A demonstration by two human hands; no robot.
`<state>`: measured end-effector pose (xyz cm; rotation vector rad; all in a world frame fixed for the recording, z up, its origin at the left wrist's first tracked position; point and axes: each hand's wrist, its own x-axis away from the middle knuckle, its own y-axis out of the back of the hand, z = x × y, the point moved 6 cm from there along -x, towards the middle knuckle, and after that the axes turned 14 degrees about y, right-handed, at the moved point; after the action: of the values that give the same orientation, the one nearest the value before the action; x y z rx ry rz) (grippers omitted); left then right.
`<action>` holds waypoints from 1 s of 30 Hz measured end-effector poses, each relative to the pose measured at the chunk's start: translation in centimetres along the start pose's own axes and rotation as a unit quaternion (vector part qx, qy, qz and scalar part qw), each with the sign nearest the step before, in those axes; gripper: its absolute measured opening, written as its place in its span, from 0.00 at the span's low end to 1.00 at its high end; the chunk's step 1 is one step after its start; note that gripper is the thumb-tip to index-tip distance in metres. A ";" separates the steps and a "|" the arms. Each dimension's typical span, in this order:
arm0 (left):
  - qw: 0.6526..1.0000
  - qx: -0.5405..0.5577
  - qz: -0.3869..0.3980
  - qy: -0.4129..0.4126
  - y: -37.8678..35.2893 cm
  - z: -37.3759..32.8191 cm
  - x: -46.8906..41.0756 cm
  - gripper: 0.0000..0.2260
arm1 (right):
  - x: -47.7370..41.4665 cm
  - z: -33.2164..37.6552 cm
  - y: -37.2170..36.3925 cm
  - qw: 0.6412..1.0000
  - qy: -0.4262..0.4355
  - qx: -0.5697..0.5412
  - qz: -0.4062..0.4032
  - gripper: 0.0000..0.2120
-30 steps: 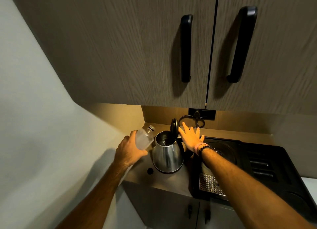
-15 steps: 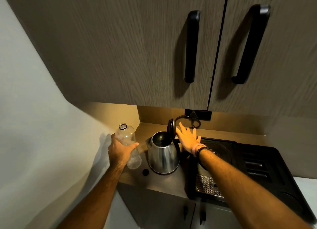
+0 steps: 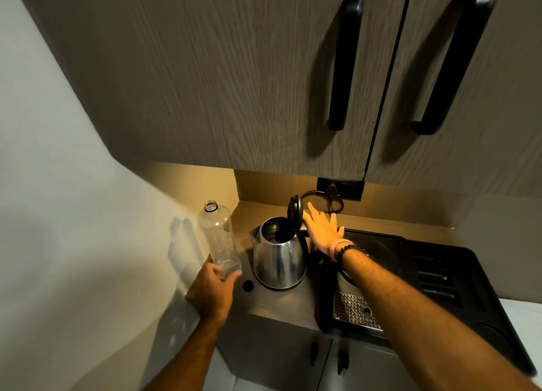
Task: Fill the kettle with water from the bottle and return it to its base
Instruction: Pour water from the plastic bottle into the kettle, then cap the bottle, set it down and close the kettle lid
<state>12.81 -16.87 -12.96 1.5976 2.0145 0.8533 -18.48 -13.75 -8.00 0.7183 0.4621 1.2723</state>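
Note:
A steel kettle (image 3: 278,255) stands on the grey counter (image 3: 275,302) with its black lid (image 3: 294,210) tipped up. A thin dark rim shows under the kettle. My right hand (image 3: 322,229) is flat with fingers spread, fingertips against the back of the raised lid. Left of the kettle a clear plastic bottle (image 3: 218,232) stands upright and uncapped, looking empty. My left hand (image 3: 214,286) wraps the bottle's bottom, thumb on the kettle side. A small black cap (image 3: 247,285) lies on the counter between that hand and the kettle.
A black appliance (image 3: 440,273) with a perforated metal grille (image 3: 355,310) fills the counter to the right. Wood-grain wall cupboards with black handles (image 3: 344,62) hang low overhead. A socket (image 3: 340,187) and coiled cord (image 3: 322,198) sit behind the kettle. A pale wall (image 3: 73,214) closes the left.
My left hand swung the bottle from tilted over the kettle's mouth back to upright, then lowered it to the counter left of the kettle. My right hand stayed at the lid.

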 end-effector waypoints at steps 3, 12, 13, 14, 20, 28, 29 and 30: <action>0.991 -0.082 0.080 -0.062 -2.9 -0.1 1.6 0.09 | 0.0 0.0 0.0 1.000 -0.004 -0.001 -0.002 0.43; 0.956 -0.233 0.148 -0.101 -7.5 0.3 1.9 0.10 | 0.2 0.0 -0.4 1.000 -0.003 -0.010 0.009 0.42; 0.957 -0.235 0.137 -0.100 -7.3 0.1 1.9 0.10 | 0.1 0.0 -0.3 1.000 -0.004 -0.010 0.007 0.43; 0.959 -0.222 0.144 -0.100 -6.9 -0.2 2.0 0.10 | 0.1 0.0 -0.1 1.000 -0.003 -0.012 0.005 0.43; 0.954 -0.037 -0.008 -0.298 0.4 -7.9 3.8 0.08 | -0.1 0.1 0.1 1.000 0.004 -0.019 -0.003 0.46; 0.942 0.036 -0.197 -0.269 10.4 -14.9 -0.2 0.11 | 0.0 0.3 0.0 0.999 -0.006 -0.032 -0.004 0.49; 0.949 0.020 -0.190 -0.251 10.5 -14.9 -0.8 0.11 | 0.1 0.2 0.0 0.999 -0.007 -0.032 -0.001 0.49; 0.954 0.004 -0.182 -0.239 10.6 -14.8 -1.4 0.12 | 0.1 0.3 0.0 0.999 -0.006 -0.033 -0.001 0.49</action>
<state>10.74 -19.65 4.98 1.2247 1.8639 0.2835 -18.25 -13.76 -7.83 0.6698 0.4096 1.2752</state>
